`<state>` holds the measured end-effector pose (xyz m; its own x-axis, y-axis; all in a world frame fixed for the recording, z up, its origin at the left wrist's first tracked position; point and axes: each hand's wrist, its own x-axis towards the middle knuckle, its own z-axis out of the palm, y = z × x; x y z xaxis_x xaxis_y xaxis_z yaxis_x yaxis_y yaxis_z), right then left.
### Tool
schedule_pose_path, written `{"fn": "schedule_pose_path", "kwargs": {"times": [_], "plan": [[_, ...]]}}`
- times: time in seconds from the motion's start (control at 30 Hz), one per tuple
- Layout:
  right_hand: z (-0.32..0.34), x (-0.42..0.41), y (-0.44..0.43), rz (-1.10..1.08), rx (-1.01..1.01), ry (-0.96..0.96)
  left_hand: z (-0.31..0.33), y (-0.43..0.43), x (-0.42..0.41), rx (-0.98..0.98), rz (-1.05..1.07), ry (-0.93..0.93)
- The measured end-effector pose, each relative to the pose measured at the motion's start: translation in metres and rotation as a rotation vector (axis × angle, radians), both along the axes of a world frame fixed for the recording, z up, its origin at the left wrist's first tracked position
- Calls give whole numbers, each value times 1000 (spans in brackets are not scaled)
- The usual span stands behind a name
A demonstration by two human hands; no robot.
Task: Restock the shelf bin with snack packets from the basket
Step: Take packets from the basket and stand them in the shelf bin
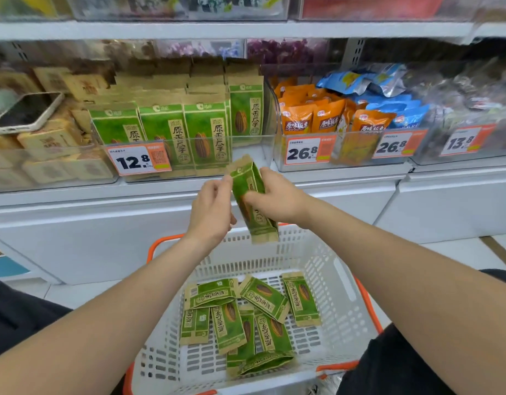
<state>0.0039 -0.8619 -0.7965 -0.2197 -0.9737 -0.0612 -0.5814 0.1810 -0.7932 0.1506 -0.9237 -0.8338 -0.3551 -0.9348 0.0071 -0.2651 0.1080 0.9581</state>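
Nearest, the white basket [334,283] with its orange rim sits between the person's knees. About eight green-and-kraft snack packets [247,315] lie loose and overlapping on its floor, most with their print upside down to the camera.

Above the basket's far rim both hands work one held packet [250,192], tilted with its top toward the shelf. The left hand [214,208] pinches its upper edge between thumb and fingertips. The right hand [274,198] grips its middle, thumb across the face. A second packet may sit behind it, but that cannot be told.

The packets look light, flat and paper-skinned, probably crinkly and not slippery, with loose contents that shift. A hold on the flat faces or the folded top edge should suit them, and they will likely stand only if packed tight.

Beyond, the clear shelf bin [254,143] holds matching packets upright, printed 原香瓜子 under a 洽洽 logo. A price tag [139,161] reads 12.8.

To the right, orange packets [311,116] read 原味板栗, with tags of 26.8, 26.8 and 13.8. A phone [26,111] lies on boxes at the left.
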Motion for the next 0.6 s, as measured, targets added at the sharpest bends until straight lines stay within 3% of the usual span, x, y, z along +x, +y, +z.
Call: {"fn": "schedule_pose_path", "kwargs": {"times": [0.13,0.43,0.6], "plan": [[23,8,-10,-138,-343,121,17,-5,-2,-225,12,-25],[63,4,-25,-329,-586,292,74,-9,-22,-518,106,72],[94,1,-28,-247,-709,31,101,-31,-27,-776,102,-103]]}}
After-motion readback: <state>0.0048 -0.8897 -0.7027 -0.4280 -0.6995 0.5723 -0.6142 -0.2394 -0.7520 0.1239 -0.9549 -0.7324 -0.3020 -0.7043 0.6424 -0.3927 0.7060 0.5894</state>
